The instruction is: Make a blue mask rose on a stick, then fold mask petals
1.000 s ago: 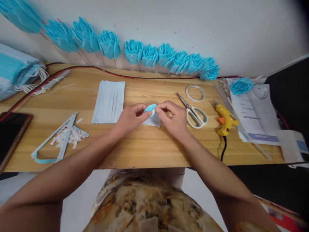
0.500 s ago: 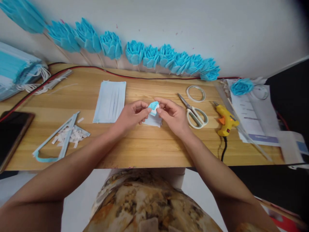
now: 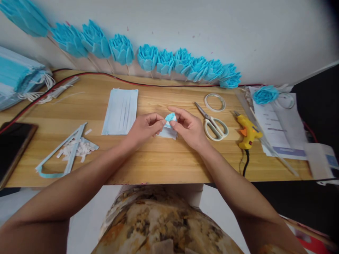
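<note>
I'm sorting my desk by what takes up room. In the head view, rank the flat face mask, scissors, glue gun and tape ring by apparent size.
1. flat face mask
2. scissors
3. glue gun, close to the scissors, so that order is unsure
4. tape ring

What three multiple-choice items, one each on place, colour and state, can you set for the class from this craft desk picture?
1. Where do the scissors lie?
A. right of the right hand
B. on the phone
C. under the flat mask

2. What colour is the glue gun?
A. red
B. yellow
C. green

3. How is the small blue folded piece held?
A. lying alone on the table
B. by one hand only
C. pinched between left hand and right hand

Answers: 1 A, the scissors lie just right of that hand; 2 B, its body is yellow; 3 C, fingertips of both hands meet on it.
</note>
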Demonstrator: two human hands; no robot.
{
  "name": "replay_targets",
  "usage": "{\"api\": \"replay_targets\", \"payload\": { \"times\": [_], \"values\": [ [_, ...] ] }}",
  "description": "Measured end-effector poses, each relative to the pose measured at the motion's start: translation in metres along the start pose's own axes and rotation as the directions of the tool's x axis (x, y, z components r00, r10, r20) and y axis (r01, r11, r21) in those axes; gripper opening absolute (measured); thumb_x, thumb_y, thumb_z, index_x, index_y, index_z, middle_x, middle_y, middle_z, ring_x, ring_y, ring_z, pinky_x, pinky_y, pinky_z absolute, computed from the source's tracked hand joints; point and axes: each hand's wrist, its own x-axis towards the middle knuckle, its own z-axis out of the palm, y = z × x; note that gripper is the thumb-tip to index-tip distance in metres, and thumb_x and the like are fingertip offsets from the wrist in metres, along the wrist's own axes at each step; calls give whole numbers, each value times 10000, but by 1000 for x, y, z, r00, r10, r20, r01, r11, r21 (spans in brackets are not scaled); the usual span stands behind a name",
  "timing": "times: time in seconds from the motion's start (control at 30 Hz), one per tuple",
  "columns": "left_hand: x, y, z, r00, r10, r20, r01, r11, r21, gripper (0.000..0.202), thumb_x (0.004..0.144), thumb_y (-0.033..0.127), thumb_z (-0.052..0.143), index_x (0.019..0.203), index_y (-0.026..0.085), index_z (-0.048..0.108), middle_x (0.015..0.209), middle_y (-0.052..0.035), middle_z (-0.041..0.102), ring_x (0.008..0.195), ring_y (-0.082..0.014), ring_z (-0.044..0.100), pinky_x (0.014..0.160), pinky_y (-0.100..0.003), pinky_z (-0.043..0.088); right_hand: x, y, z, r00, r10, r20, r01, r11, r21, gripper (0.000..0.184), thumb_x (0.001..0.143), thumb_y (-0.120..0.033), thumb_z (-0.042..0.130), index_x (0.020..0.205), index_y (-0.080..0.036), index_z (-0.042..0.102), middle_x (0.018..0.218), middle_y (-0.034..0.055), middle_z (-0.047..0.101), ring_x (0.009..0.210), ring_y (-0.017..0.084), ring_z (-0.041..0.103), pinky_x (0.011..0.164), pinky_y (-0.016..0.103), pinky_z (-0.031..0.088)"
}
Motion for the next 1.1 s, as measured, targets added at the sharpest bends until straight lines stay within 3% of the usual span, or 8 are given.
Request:
{"api": "replay_targets", "payload": {
  "times": [0.23,0.37,0.5,0.77,0.87,1.1],
  "values": [
    [1,-1,-2,1000,7,-14,-7,999,35,239,797,397,671,717,176,628,607,21,574,536,-88,473,529,-227,395,0,-4,-4,1000,11,-15,-10,999,46,405,960,-463,602,1305,-260,664,795,-7,624,708,141,575,650,290,493],
    [-1,-1,1,999,26,27,-28,996,89,249,804,404,657,723,170,636,585,38,535,539,-83,437,528,-224,352,1,-4,-2,1000,16,-1,-16,998,63,475,879,-422,714,1321,-260,650,828,-15,628,694,124,539,601,262,459],
    [-1,-1,4,998,39,48,-45,991,129,230,784,381,665,718,164,629,604,48,525,550,-70,405,526,-217,306,0,-2,0,1000,14,-16,-12,996,92,461,871,-372,717,1312,-251,657,802,-26,622,675,110,524,591,249,445],
    [1,-4,0,1000,-5,-4,5,1000,31,224,787,364,688,716,171,598,563,53,524,517,-69,425,501,-207,332,2,-1,-5,993,75,-91,-57,982,182,401,942,-516,628,1252,-271,695,876,18,691,765,153,625,679,306,550],
    [3,-8,-2,999,-12,-51,11,1000,-17,244,795,386,703,729,174,600,554,48,536,510,-75,447,499,-205,363,3,-1,-5,996,79,-50,-65,971,230,400,915,-466,678,1256,-257,683,837,2,673,748,142,613,665,290,536],
    [2,-5,-2,998,-7,-70,6,1000,-17,259,813,388,707,705,172,612,568,37,554,518,-77,473,503,-202,395,4,1,-4,998,58,-3,-57,986,159,449,854,-291,702,1298,-240,648,815,-21,631,669,111,539,607,271,455]
  ]
}}
